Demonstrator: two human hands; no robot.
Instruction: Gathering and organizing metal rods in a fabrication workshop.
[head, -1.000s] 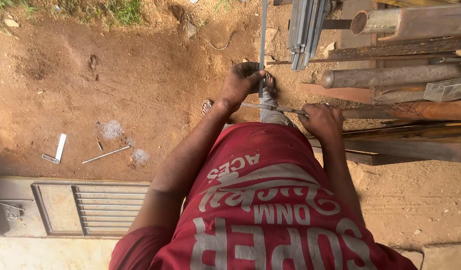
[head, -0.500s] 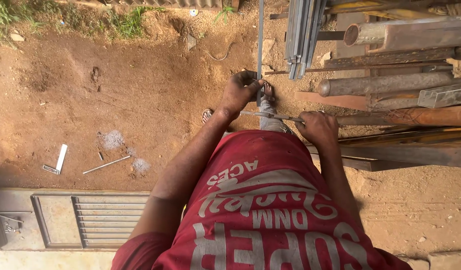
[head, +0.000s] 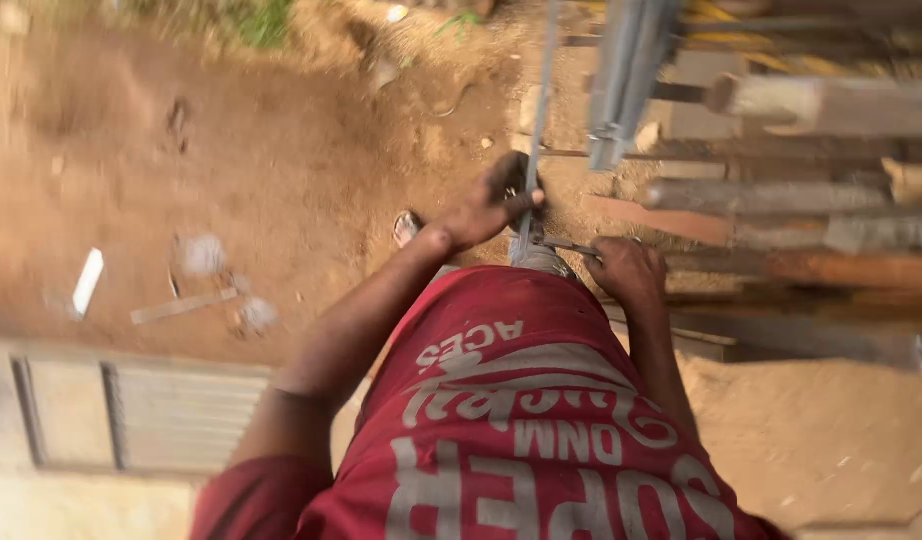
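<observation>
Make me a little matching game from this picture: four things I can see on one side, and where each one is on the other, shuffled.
Things:
1. left hand
2. right hand
3. thin metal rod
4. wooden poles

Places:
A. stacked at the right edge
B. gripping the rod
C. running up from the hands to the top
D. low, beside the red shirt

Pairs: 1-B, 2-D, 3-C, 4-A

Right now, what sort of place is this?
Likely an outdoor building site or yard: bare red dirt ground, stacked timber poles, long metal bars. The left hand grips a thin steel rod; the right hand holds a small tool.
</observation>
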